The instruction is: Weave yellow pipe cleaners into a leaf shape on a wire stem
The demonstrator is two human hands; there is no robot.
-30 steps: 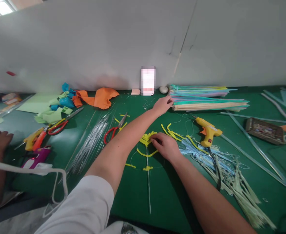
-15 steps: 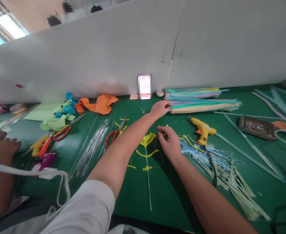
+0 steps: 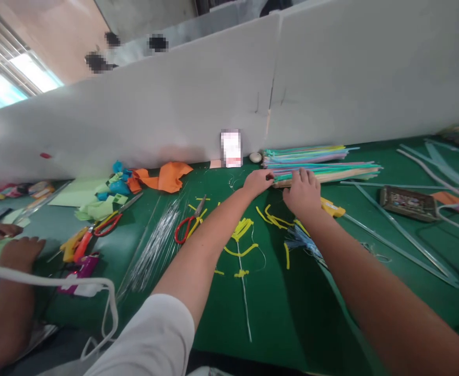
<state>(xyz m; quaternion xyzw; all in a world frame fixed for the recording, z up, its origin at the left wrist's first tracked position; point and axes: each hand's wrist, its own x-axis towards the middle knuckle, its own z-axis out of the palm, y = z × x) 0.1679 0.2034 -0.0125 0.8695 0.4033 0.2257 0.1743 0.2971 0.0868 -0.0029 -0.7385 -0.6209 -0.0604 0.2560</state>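
Note:
My left hand reaches to the left end of the nearer bundle of pastel pipe cleaners. Its fingers are curled at the ends, and what they pinch is hidden. Across the same bundle lies my right hand, palm down, its fingers extended over the stems. Between my forearms is a figure of short yellow pipe cleaner pieces on a thin pale stem. Loose yellow pieces lie to its right.
Red-handled scissors and clear thin sticks lie left. A yellow glue gun is partly behind my right arm. A small tray sits right. A phone leans on the grey partition. Another person's hand is far left.
My right hand has moved up and forward from beside the yellow figure onto the pipe cleaner bundle. My left hand stays at the bundle's end. The camera view has shifted slightly.

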